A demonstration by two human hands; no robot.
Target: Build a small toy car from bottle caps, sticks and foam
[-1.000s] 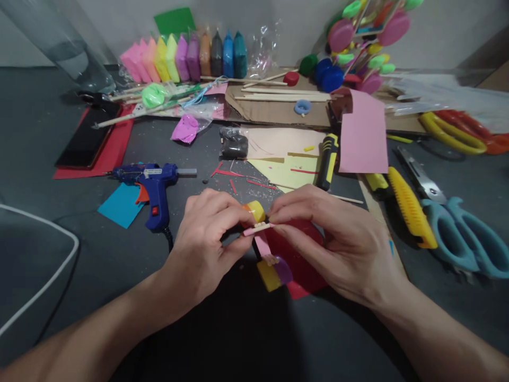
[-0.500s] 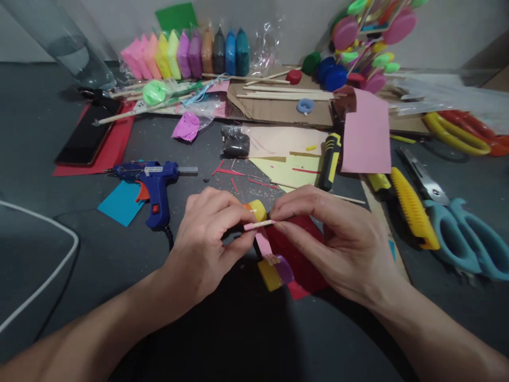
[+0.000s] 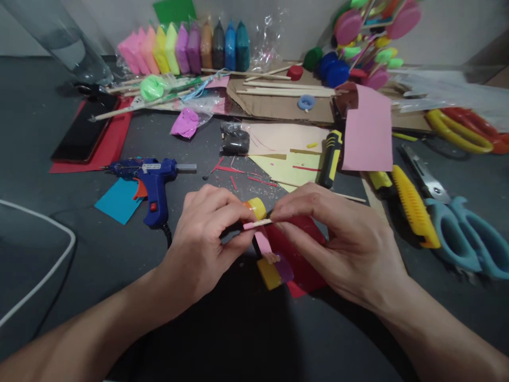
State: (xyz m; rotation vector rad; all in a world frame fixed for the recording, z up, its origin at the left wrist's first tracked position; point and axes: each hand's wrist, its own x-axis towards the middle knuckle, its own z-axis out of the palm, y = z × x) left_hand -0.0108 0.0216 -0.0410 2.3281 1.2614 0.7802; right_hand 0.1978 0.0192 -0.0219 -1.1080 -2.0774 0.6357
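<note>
Both hands are close together over the dark tabletop, clamped on a short pale wooden stick with a pink end. The left hand pinches around the pink end between thumb and forefinger; the right hand grips the other end with its fingertips. Below the stick, a pink strip slants toward a yellow piece and a purple piece; whether it joins the stick cannot be told. A red sheet lies under the right hand.

On the blue hot glue gun, left of the hands, a white label carries print too small to read. Farther back, a white tag among the sticks bears dark characters, also illegible. A black-and-yellow utility knife lies beyond the right hand.
</note>
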